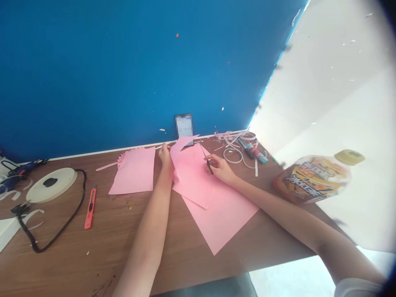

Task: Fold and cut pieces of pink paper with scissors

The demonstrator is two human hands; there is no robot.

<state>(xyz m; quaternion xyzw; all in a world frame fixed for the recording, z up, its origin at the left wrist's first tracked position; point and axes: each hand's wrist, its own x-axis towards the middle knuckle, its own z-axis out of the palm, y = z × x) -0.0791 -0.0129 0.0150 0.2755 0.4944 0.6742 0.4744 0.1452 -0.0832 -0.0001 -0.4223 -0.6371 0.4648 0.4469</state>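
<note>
My left hand [164, 156] pinches the upper edge of a pink paper sheet [193, 173] and lifts its far corner off the wooden table [102, 247]. My right hand [220, 167] is closed on small dark scissors [206, 160], whose blades point up over the same sheet. A larger pink sheet [222, 214] lies flat beneath it. Another pink sheet [134, 170] rests to the left, with a folded pink fan piece at its far corner.
An orange utility knife [90, 207] lies left of the sheets. A round white device [52, 184] with a black cable, and a glue gun [18, 170], sit far left. White paper strips, rings and markers [247, 149] lie at the back right. A drink bottle [312, 176] stands right. A phone [184, 126] leans on the blue wall.
</note>
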